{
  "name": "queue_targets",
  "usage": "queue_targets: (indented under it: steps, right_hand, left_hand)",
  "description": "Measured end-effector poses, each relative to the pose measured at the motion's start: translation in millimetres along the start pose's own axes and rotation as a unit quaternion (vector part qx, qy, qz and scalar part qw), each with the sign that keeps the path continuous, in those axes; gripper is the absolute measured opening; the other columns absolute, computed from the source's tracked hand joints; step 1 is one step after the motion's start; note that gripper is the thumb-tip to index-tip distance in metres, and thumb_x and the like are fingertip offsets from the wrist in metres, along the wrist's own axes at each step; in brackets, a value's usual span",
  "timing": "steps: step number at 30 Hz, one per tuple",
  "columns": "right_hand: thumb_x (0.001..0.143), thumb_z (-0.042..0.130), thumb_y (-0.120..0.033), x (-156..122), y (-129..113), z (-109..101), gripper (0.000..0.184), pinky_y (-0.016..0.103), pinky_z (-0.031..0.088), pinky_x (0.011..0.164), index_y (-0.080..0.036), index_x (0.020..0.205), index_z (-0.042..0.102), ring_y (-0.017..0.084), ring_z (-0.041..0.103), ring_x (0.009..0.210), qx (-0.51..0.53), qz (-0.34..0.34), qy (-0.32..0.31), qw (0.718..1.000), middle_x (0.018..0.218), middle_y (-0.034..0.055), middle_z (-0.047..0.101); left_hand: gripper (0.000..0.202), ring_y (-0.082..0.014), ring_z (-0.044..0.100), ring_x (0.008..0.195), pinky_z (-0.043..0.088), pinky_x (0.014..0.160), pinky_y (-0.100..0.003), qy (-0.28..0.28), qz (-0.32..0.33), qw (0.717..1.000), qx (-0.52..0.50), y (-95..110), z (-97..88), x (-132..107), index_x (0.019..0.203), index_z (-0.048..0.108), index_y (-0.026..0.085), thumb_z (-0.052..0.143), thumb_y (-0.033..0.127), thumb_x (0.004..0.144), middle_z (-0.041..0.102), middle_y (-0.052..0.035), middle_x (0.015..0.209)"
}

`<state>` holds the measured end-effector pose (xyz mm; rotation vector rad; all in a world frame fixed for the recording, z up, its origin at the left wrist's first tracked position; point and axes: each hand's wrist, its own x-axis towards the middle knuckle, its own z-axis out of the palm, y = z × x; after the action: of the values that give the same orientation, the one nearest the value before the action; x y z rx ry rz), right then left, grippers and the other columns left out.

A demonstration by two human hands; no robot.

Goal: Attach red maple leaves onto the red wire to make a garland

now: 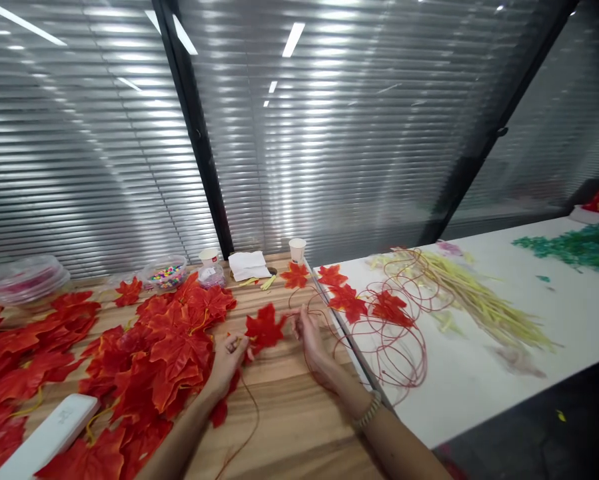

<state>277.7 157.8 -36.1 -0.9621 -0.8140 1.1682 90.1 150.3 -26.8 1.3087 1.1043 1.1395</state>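
Tables fill the low half of the view; a wooden table (299,413) sits under both arms and a white table (529,373) joins it on the right side; a big pile of red leaves (144,360) covers the left of the wood; a tangle of red wire (399,333) loops over the white top, with yellow stems (484,307) beside it; both forearms reach up and forward from the bottom edge, coming close together near the middle; the left hand (226,363) is curled, fingers pinched on the stem end of a red leaf (264,328) that lies just above the wood between the two hands; the right hand (309,337) is tilted with its palm turned inward, fingertips pinched on a thin strand of the wire near the leaf's right tip; a bead bracelet (368,413) circles the right wrist; a tub of beads (166,273) and a paper cup (297,249) stand far back by the blinds.
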Motion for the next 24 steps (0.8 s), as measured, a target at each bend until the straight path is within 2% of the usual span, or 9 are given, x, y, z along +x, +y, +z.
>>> queue_targets:
  steps: [3,6,10,15,17,19,21,22,24]
  right_hand:
    - [0.078,0.037,-0.063,-4,-2,-1,0.053,0.020,0.025,0.039,-0.015,0.071,0.059,0.008,0.036,0.044,-0.034,-0.041,0.016,0.998,0.054,-0.0014,0.043]
    - [0.080,0.036,-0.060,-12,-11,-2,0.052,0.021,0.032,0.044,-0.015,0.071,0.061,0.010,0.042,0.050,-0.073,-0.070,0.039,0.994,0.059,0.0011,0.048]
    - [0.082,0.034,-0.058,-30,-47,-2,0.052,0.024,0.042,0.057,-0.016,0.070,0.062,0.014,0.050,0.064,-0.119,-0.111,0.033,0.986,0.071,0.0060,0.057]
    - [0.086,0.035,-0.050,-63,-127,2,0.047,0.027,0.043,0.069,-0.016,0.073,0.064,0.014,0.054,0.070,-0.143,-0.156,-0.103,0.972,0.077,0.0062,0.062]
    - [0.087,0.034,-0.049,-74,-162,7,0.047,0.027,0.043,0.068,-0.015,0.074,0.064,0.015,0.055,0.076,-0.145,-0.170,-0.172,0.959,0.077,0.0068,0.062]
    - [0.088,0.034,-0.048,-83,-193,17,0.046,0.027,0.043,0.068,-0.015,0.075,0.063,0.013,0.055,0.073,-0.154,-0.185,-0.220,0.945,0.079,0.0057,0.062]
    - [0.088,0.035,-0.048,-89,-217,27,0.045,0.026,0.043,0.072,-0.015,0.072,0.062,0.012,0.055,0.072,-0.170,-0.210,-0.238,0.933,0.075,0.0040,0.061]
    - [0.087,0.036,-0.047,-91,-227,32,0.044,0.026,0.043,0.074,-0.015,0.069,0.061,0.011,0.055,0.072,-0.175,-0.220,-0.244,0.928,0.073,0.0033,0.060]
    - [0.087,0.035,-0.049,-95,-244,37,0.046,0.026,0.043,0.072,-0.015,0.065,0.057,0.011,0.055,0.068,-0.162,-0.213,-0.255,0.929,0.067,0.0026,0.058]
  left_hand:
    - [0.032,-0.0055,0.030,0.036,0.024,0.039,-0.017,0.124,0.046,0.991,-0.028,-3,-6.0,3,0.066,0.047,0.016,0.051,0.047,0.075,0.046,0.0061,0.046]
    - [0.032,-0.0089,0.047,0.051,0.040,0.055,-0.020,0.198,0.103,0.974,0.031,-3,-14.8,6,0.072,0.049,0.017,0.046,0.047,0.078,0.054,0.0019,0.062]
    - [0.042,-0.0233,0.055,0.093,0.039,0.087,-0.037,0.176,0.109,0.967,0.146,3,-23.1,9,0.095,0.056,0.013,0.052,0.049,0.073,0.060,-0.0101,0.094]
    - [0.070,-0.0262,0.024,0.127,0.018,0.105,-0.040,0.193,0.218,0.925,0.244,38,-7.9,-1,0.130,0.031,0.014,0.055,0.046,0.073,0.029,-0.0153,0.136]
    - [0.074,-0.0248,0.025,0.127,0.018,0.105,-0.039,0.115,0.238,0.948,0.175,62,12.4,-12,0.134,0.024,0.019,0.056,0.046,0.073,0.027,-0.0123,0.138]
    - [0.076,-0.0248,0.034,0.123,0.022,0.102,-0.042,-0.111,0.184,0.976,0.042,88,40.7,-27,0.136,0.018,0.022,0.051,0.052,0.074,0.038,-0.0120,0.133]
    - [0.081,-0.0277,0.041,0.116,0.025,0.099,-0.044,-0.359,0.094,0.924,-0.096,113,72.3,-45,0.132,0.030,0.018,0.035,0.070,0.070,0.047,-0.0153,0.123]
    - [0.088,-0.0290,0.043,0.113,0.026,0.097,-0.045,-0.440,0.057,0.885,-0.140,124,87.0,-55,0.129,0.035,0.016,0.030,0.077,0.066,0.051,-0.0165,0.117]
    - [0.083,-0.0268,0.052,0.098,0.030,0.092,-0.044,-0.502,0.031,0.843,-0.192,142,110.3,-72,0.122,0.044,0.015,0.044,0.074,0.062,0.059,-0.0134,0.099]
